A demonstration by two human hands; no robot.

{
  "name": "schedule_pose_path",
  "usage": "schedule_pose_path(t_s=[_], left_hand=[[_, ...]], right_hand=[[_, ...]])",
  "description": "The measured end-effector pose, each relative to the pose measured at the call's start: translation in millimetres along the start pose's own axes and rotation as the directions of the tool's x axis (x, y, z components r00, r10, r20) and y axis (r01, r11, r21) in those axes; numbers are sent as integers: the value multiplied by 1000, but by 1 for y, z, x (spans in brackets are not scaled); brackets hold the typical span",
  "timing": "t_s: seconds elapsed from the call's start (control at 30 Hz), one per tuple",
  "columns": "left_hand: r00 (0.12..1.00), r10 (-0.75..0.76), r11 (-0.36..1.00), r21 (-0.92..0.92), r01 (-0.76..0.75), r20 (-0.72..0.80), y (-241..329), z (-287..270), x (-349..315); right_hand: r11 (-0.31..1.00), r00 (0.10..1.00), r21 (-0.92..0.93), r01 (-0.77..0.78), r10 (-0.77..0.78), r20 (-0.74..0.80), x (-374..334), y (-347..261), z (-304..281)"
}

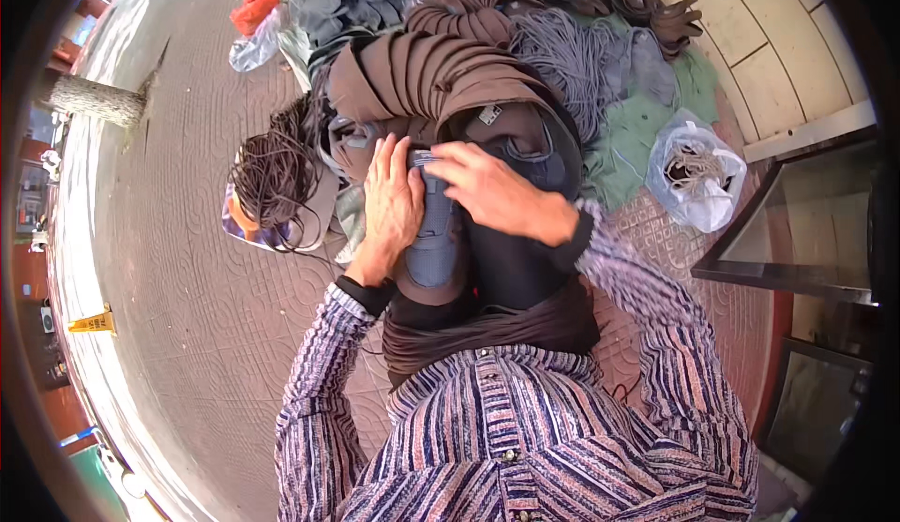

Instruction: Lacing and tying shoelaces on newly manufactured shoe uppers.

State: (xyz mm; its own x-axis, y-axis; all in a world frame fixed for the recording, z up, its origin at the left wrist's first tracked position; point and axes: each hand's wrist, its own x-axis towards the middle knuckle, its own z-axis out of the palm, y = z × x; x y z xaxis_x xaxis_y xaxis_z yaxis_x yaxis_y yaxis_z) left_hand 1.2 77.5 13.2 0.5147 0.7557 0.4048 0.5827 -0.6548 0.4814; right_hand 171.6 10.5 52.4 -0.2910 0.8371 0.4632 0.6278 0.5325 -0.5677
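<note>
A brown shoe upper (433, 293) with a blue-grey tongue (430, 258) lies lengthwise over my knees. My left hand (392, 199) rests flat along its left side, fingers stretched toward the far end. My right hand (502, 192) reaches across from the right, its fingertips closed together at the tongue's far edge; the thumb is mostly hidden. Beyond both hands, a curved stack of brown shoe uppers (450, 77) is nested together, with another dark opened upper (530, 142) just right of my right hand. Dark brown laces (487, 335) lie bundled across my lap.
Brown laces (272, 171) heap up at left. Grey laces (562, 67) lie on green cloth (633, 166) at far right, near a clear plastic bag (698, 171). More uppers and grey pieces (342, 2) sit at the back. A glass door (797, 222) stands at right.
</note>
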Motion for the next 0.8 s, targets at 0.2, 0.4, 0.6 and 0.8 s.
schedule_pose_path(t_s=[0.2, 0.4, 0.6, 0.8], left_hand=[[986, -144, 965, -209, 157, 79, -1, 3, 2], [996, 15, 993, 112, -24, 87, 2, -4, -2], [676, -44, 383, -612, 691, 736, 98, -101, -19], [774, 86, 736, -563, 375, 628, 52, -244, -36]], right_hand=[[995, 906, -41, -91, 100, 412, -93, -66, 9], [908, 658, -394, 145, 209, 724, -82, -98, 16], [201, 573, 567, -799, 541, 615, -23, -110, -78], [806, 842, 432, -405, 145, 519, -27, -96, -145]])
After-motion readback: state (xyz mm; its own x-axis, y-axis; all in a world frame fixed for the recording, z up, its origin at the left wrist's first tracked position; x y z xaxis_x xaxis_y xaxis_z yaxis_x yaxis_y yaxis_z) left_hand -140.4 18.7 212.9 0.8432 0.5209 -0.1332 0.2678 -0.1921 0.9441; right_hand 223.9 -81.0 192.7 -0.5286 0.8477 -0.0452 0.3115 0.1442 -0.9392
